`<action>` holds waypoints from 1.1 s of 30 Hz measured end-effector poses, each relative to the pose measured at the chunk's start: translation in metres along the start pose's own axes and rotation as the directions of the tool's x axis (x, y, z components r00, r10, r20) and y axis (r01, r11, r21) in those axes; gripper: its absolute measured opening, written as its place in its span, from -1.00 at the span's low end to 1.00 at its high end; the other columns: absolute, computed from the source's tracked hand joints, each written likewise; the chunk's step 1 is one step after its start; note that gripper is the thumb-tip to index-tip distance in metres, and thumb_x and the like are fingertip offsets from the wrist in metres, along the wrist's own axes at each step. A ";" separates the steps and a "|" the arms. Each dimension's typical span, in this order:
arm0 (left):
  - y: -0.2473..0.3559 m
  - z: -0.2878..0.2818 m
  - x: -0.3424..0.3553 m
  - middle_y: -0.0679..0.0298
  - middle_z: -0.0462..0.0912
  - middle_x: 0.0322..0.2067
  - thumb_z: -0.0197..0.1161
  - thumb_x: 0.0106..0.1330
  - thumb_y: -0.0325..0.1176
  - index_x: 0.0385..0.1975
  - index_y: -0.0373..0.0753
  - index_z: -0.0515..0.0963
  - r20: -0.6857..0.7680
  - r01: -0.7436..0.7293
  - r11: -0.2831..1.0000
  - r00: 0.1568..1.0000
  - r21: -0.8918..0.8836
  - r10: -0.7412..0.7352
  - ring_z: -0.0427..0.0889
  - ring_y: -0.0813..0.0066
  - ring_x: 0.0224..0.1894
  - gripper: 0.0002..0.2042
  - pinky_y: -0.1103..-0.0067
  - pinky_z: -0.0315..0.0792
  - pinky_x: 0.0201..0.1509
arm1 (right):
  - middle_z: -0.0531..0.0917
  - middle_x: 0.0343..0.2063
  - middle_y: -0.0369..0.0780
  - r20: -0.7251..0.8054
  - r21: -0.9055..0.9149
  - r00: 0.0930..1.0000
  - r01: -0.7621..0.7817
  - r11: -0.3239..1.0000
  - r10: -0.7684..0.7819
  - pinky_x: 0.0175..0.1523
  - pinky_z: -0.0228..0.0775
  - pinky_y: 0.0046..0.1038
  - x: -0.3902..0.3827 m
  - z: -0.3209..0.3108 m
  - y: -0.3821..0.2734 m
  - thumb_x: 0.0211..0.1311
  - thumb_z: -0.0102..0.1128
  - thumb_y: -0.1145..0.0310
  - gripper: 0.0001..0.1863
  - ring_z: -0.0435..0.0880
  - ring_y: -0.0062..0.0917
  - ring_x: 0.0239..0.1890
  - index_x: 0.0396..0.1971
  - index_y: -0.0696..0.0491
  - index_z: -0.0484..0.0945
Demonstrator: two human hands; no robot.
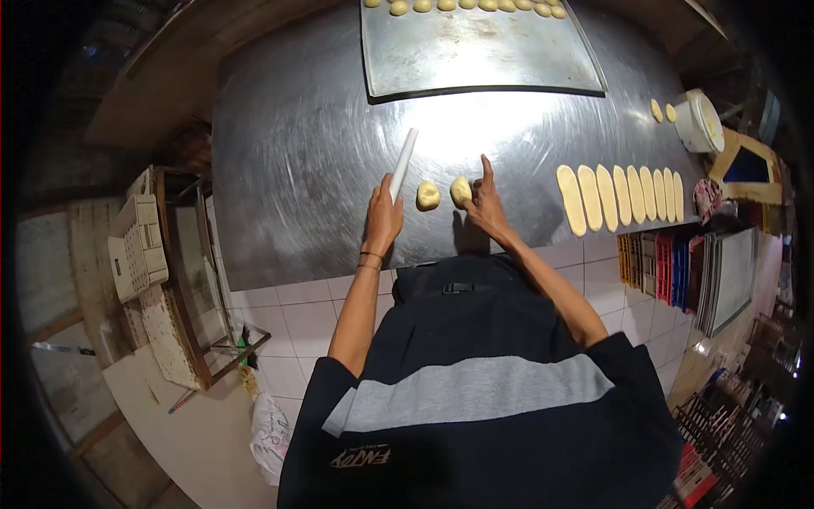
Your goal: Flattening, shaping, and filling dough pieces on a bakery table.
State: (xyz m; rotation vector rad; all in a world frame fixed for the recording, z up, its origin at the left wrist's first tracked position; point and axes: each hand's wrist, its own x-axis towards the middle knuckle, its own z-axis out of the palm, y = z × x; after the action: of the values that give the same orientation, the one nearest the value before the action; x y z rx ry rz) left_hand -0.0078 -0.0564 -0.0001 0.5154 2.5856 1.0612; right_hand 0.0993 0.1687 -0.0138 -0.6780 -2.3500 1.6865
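Steel, scuffed and shiny, makes up the surface [297, 170] that fills the middle of the frame. Your left hand [383, 216] sits just below centre, its fingers wrapped around the lower end of a white rolling pin [404, 163], which slants up and to the right from your grip and lies low over the steel. Your right hand [482, 199] is just right of centre, thumb and fingers pinched on a pale dough ball [460, 191], with the forefinger sticking straight up toward the top of the frame. A second dough ball [428, 195] rests free on the steel between your two hands, near the first but apart from it, and just right of the pin's lower end.

At the right of the frame, a row of flattened oval dough pieces [619, 195] lies side by side near the surface's edge. Above them, toward the upper right, stands a white tub [699, 121] with two small dough pieces [662, 111] just to its left. A metal tray [475, 51] lies at the top centre, a line of small dough balls [466, 5] along its far edge. At the left of the frame, off the surface, a white crate [136, 246] rests on a rack.
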 end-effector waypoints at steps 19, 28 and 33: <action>-0.020 0.036 0.031 -0.03 0.09 0.61 0.14 0.56 -0.06 0.61 -0.32 0.08 0.061 -0.246 0.858 0.967 0.451 0.246 0.01 0.00 0.66 -0.25 -0.12 -0.31 0.65 | 0.05 0.65 -0.19 0.225 -0.788 0.960 0.278 0.549 -0.164 0.49 -0.57 0.55 0.042 -0.022 0.047 0.64 -0.15 0.03 -0.34 -0.13 -0.30 0.70 0.64 -0.22 0.07; -0.001 0.033 0.137 0.02 -0.07 0.65 -0.06 0.60 0.01 0.66 -0.17 -0.06 -0.135 -0.073 0.725 0.965 0.685 0.225 -0.08 -0.03 0.67 -0.26 -0.24 -0.37 0.60 | 0.01 0.66 -0.20 -0.019 -0.785 0.953 0.173 0.595 -0.302 0.44 -0.57 0.63 0.141 -0.018 0.022 0.61 -0.16 0.02 -0.35 -0.15 -0.24 0.70 0.63 -0.31 0.09; -0.008 0.043 0.095 -0.08 -0.05 0.63 -0.01 0.55 0.02 0.67 -0.11 -0.04 -0.049 -0.118 0.779 0.981 0.616 0.188 -0.07 -0.11 0.66 -0.24 -0.27 -0.36 0.59 | 0.03 0.65 -0.19 0.016 -0.793 0.983 0.123 0.597 -0.182 0.47 -0.54 0.59 0.084 -0.018 0.027 0.56 -0.10 0.02 -0.30 -0.10 -0.23 0.69 0.64 -0.34 0.07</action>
State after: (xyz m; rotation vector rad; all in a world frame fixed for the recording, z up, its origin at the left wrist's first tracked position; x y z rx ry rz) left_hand -0.0767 0.0058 -0.0482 0.8468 3.0060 0.2477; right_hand 0.0391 0.2291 -0.0430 -0.5847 -2.9526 0.4345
